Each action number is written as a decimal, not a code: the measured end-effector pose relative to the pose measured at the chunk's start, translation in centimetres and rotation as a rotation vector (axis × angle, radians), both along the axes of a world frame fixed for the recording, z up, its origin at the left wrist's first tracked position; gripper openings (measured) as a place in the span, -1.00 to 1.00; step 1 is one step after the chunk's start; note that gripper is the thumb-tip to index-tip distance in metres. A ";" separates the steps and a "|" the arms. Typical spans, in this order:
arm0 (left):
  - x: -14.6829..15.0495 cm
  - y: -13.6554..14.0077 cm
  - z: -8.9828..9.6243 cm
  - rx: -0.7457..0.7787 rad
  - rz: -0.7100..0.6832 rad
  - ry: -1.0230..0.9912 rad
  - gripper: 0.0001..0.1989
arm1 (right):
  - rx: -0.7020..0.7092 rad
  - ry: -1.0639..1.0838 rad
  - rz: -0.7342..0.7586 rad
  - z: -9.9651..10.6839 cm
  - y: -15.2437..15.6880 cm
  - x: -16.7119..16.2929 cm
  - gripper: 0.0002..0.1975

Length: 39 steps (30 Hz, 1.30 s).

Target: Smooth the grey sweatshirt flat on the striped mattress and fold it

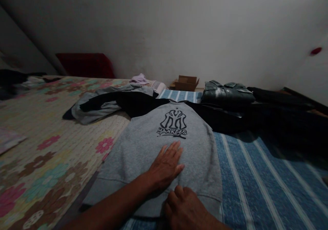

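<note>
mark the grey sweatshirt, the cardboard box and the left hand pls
grey sweatshirt (143, 148): head view, plain chest fabric left of the printed logo.
cardboard box (186, 83): head view, front wall, by the far wall.
left hand (165, 166): head view, back of the hand, flat on the sweatshirt.

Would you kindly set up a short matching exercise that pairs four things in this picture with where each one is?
Things:
1. Left hand
2. Right hand
3. Cardboard box
4. Dark green shirt

Places:
A. By the wall, beyond the striped sheet
B. Folded, at the far end of the striped sheet
C. At the hem of the grey sweatshirt, fingers curled
D. Flat on the grey sweatshirt, below the print

Pairs: 1-D, 2-C, 3-A, 4-B
</note>
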<state>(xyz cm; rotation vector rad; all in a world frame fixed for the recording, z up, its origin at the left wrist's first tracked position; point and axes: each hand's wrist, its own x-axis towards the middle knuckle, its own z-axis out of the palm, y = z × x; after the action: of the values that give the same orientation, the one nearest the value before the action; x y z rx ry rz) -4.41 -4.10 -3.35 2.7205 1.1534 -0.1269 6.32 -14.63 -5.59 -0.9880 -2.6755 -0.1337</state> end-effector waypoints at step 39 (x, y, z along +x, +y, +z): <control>0.9 1.2 -1.2 0.022 0.040 -0.013 -0.15 | 0.462 0.113 -0.175 -1.3 -2.0 11.0 -0.81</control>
<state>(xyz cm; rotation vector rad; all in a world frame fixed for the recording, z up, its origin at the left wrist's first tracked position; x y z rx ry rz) -3.50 -2.86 -4.53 2.7119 1.2116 -0.0919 17.36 -16.64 -6.93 -1.0322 -2.2960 -0.6762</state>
